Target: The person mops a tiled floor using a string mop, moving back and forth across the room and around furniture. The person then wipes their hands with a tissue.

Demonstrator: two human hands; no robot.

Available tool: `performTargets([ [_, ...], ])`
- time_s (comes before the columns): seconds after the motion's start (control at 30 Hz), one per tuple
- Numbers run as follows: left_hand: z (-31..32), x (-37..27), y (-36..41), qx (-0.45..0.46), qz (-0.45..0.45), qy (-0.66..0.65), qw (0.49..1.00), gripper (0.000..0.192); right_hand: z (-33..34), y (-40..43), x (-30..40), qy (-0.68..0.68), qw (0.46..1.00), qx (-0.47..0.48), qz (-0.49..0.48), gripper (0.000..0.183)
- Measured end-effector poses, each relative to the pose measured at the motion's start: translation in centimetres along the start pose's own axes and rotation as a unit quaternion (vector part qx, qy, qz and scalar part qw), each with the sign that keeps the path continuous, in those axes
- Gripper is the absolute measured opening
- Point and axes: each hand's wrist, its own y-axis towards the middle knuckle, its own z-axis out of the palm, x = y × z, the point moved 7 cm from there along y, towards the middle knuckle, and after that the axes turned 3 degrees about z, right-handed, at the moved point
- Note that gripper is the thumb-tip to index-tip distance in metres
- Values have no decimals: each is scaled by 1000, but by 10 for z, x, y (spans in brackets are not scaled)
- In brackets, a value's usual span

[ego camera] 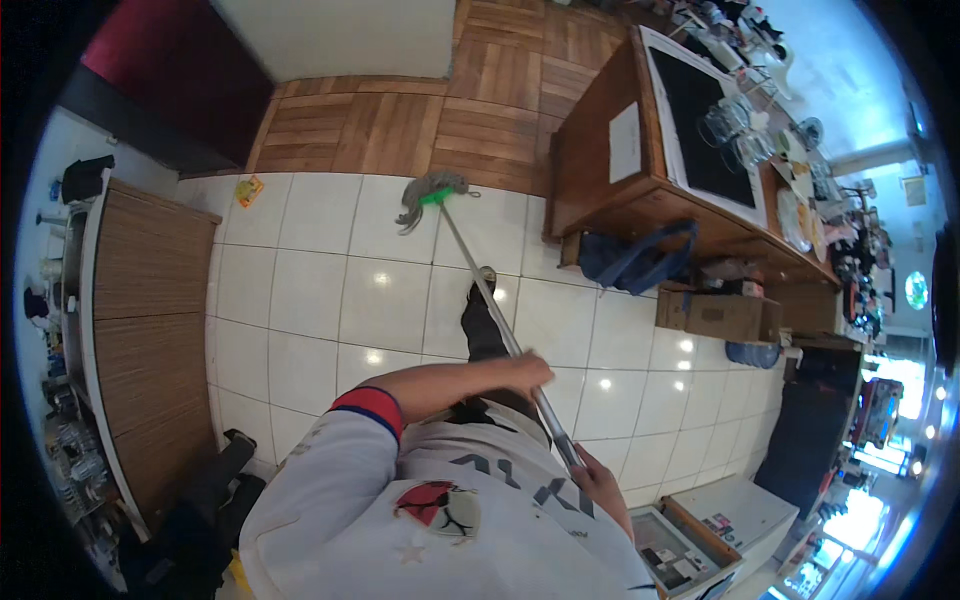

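A string mop with a grey head and a green clamp lies against the white floor tiles, close to the edge of the wooden parquet. Its metal handle runs down towards my body. My left hand is closed around the middle of the handle, the forearm crossing in front of my shirt. Lower on the handle, near its top end, my right hand grips it; part of that hand's hold is hidden. One of my shoes shows beside the handle.
An orange packet lies on the tiles at the left. Wooden cabinets line the left side, with a person's dark-clothed legs near them. On the right stand a wooden counter, a blue bag, a cardboard box and a white appliance.
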Motion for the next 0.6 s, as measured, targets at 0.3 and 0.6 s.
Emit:
performTargets([
  [0.3, -168, 199, -286, -354, -426, 41, 831, 28, 33, 332, 294, -129, 967, 76, -207, 54],
  [0.6, 33, 123, -465, -369, -739, -201, 526, 38, -75, 373, 160, -325, 935, 13, -144, 56],
])
